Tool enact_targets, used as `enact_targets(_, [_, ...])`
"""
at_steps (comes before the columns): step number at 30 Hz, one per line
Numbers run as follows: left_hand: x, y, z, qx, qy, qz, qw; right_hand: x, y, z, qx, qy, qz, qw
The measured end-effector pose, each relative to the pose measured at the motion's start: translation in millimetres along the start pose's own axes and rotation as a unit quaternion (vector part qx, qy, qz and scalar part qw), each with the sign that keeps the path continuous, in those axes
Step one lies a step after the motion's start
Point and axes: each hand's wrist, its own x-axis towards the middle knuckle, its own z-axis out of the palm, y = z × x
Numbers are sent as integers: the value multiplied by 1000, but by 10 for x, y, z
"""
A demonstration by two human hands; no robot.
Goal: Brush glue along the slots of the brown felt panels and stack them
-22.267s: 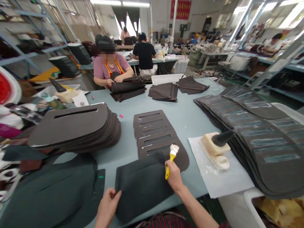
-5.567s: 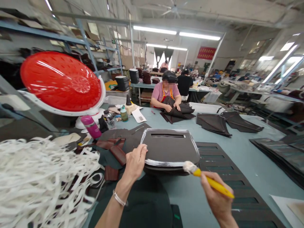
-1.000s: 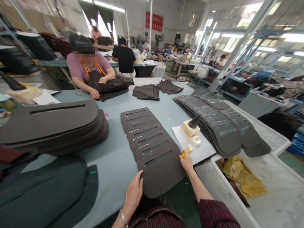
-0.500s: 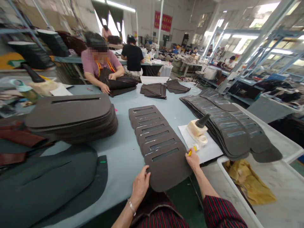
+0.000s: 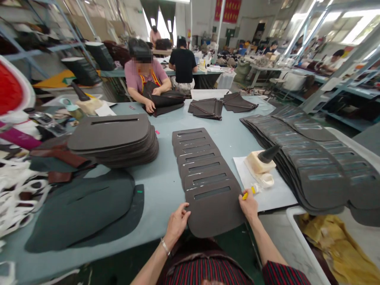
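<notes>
A fanned row of dark grey slotted panels [image 5: 212, 213] runs away from me on the table, each overlapping the one behind. The nearest panel juts past the table's front edge. My left hand [image 5: 178, 221] pinches its left edge, thumb and fingers closed there. At its right edge is my right hand [image 5: 248, 206], closed round a yellow-handled brush [image 5: 249, 192] and touching the panel. The brush's bristle end points at a cream glue pot [image 5: 257, 162] with a black cone on top, standing on a white sheet [image 5: 279, 198].
To the left stands a thick stack of slotted panels [image 5: 109, 136], with dark green pieces [image 5: 89, 209] nearer me. More fanned panels [image 5: 314, 174] lie at right above a white bin [image 5: 292, 221] holding yellow cloth [image 5: 338, 245]. Across the table [image 5: 160, 166] a co-worker [image 5: 145, 75] handles dark material.
My view has swung left, so the scene sits further right and more of the left side shows. Both hands keep their places on the nearest panel, the brush still in the right.
</notes>
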Motion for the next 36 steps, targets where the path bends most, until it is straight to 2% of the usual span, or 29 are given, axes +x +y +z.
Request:
enact_targets(9, [3,2,86,-13,44,-24,999,21,95,43,35,33,-27,998])
enact_targets(16, [-24,50,157,16,60,-44,997,31,51,27,-12,18,-60,998])
enact_targets(21, [-52,80,175,52,59,-31,996,33,58,13,-15,12,-80,997])
enact_targets(27, [-65,60,177,45,48,-11,998,37,69,21,-25,15,-88,996])
enact_targets(36, [-71,96,170,49,66,-13,996,48,73,28,-45,0,-75,996])
